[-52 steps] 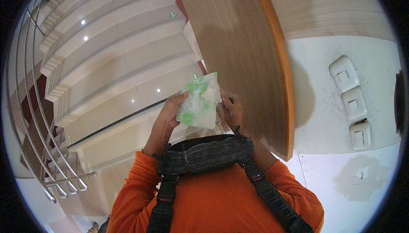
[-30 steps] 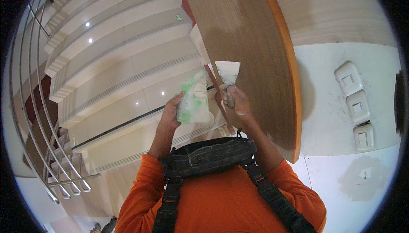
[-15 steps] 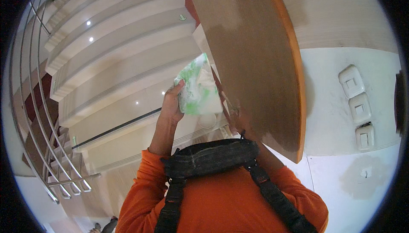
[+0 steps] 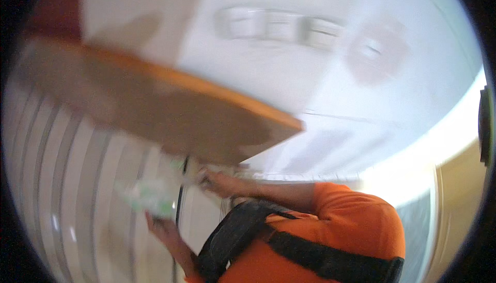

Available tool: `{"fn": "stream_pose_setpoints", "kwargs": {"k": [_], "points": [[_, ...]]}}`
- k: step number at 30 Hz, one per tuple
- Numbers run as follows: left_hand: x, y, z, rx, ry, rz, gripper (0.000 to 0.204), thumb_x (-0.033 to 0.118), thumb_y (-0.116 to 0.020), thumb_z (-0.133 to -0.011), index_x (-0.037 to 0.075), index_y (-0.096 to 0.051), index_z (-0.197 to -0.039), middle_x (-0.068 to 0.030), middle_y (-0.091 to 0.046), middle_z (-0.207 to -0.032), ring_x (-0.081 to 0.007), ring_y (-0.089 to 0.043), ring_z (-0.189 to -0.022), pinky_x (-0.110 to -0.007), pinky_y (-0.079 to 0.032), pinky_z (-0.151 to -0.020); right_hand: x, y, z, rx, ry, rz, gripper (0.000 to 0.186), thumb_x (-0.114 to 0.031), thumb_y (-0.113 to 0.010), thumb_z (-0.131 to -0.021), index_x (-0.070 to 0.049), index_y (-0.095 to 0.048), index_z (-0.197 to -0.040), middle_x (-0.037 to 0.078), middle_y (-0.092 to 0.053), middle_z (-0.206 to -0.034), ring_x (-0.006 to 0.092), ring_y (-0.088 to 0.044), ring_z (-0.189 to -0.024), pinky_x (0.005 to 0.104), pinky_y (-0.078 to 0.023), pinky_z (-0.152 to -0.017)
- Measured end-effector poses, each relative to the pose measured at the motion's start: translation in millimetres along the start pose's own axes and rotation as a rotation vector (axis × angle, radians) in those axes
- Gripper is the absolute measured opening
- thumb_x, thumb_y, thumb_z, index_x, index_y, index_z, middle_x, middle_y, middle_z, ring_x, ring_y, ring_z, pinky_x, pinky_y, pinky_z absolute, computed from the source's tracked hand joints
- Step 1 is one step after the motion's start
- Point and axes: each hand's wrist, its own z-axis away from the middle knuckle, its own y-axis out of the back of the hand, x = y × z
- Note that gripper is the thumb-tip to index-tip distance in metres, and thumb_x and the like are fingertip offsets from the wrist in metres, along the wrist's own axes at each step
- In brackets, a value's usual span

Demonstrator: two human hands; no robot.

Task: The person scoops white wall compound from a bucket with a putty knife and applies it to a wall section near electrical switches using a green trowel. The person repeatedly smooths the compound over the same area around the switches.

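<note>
The picture is heavily blurred by motion. My left hand [image 4: 161, 227] is low at the left and grips a green and white wipe packet [image 4: 147, 197]. My right hand [image 4: 216, 180] reaches out from the orange sleeve to just under the lower edge of a brown wooden panel [image 4: 155, 112]. It pinches a small white wipe [image 4: 195, 173] against that edge. A black chest harness [image 4: 243, 234] crosses my orange shirt below both hands.
Pale stair steps [image 4: 57, 179] run down the left side under the panel. A white wall [image 4: 310, 92] with a row of three switch plates [image 4: 279, 24] fills the top and right. A yellowish surface [image 4: 460, 195] lies at the far right.
The view has swung and tilted sharply, so the panel now lies across the upper left. My hands have parted: the packet has dropped lower left and my right hand is at the panel's edge.
</note>
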Motion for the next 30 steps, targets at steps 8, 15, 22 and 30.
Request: {"fn": "stream_pose_setpoints", "kwargs": {"k": [8,15,22,30], "points": [[79,-111,-4,-0.436,0.621,1.097,0.048,0.024,-0.061,-0.102,0.002,-0.048,-0.143,-0.0133,-0.058,-0.137,-0.0273,-0.056,-0.124,-0.044,-0.044,-0.109,-76,78,114,0.197,0.152,-0.085,0.049,-0.031,-0.074,-0.092,-0.006,-0.061,-0.132,0.023,-0.051,-0.140,0.0379,-0.049,-0.131,0.0440,-0.040,-0.108],[143,-214,79,-0.807,0.665,0.736,0.051,0.016,-0.071,-0.093,0.004,-0.051,-0.139,-0.0108,-0.059,-0.135,-0.0266,-0.056,-0.123,-0.043,-0.045,-0.105,-62,107,220,0.767,0.026,-0.273,0.049,-0.030,-0.074,-0.093,0.000,-0.061,-0.129,0.013,-0.067,-0.114,0.0260,-0.061,-0.113,0.0386,-0.048,-0.098],[125,-265,180,-1.285,0.899,1.195,0.038,0.020,-0.055,-0.101,0.005,-0.053,-0.136,-0.0078,-0.061,-0.132,-0.0237,-0.057,-0.120,-0.042,-0.047,-0.100,-70,121,355,0.953,-0.101,-0.931,0.032,-0.026,-0.071,-0.096,-0.002,-0.064,-0.115,0.004,-0.066,-0.096,0.0117,-0.057,-0.078,0.0302,-0.045,-0.063],[103,-327,243,-1.647,0.141,0.404,0.038,0.038,-0.052,-0.105,0.010,-0.054,-0.131,-0.0062,-0.064,-0.118,-0.0186,-0.065,-0.098,-0.031,-0.056,-0.076,-75,108,405,1.030,-0.106,-1.008,0.028,-0.024,-0.072,-0.095,-0.004,-0.064,-0.113,0.001,-0.063,-0.090,0.0101,-0.049,-0.067,0.0303,-0.040,-0.057]]}}
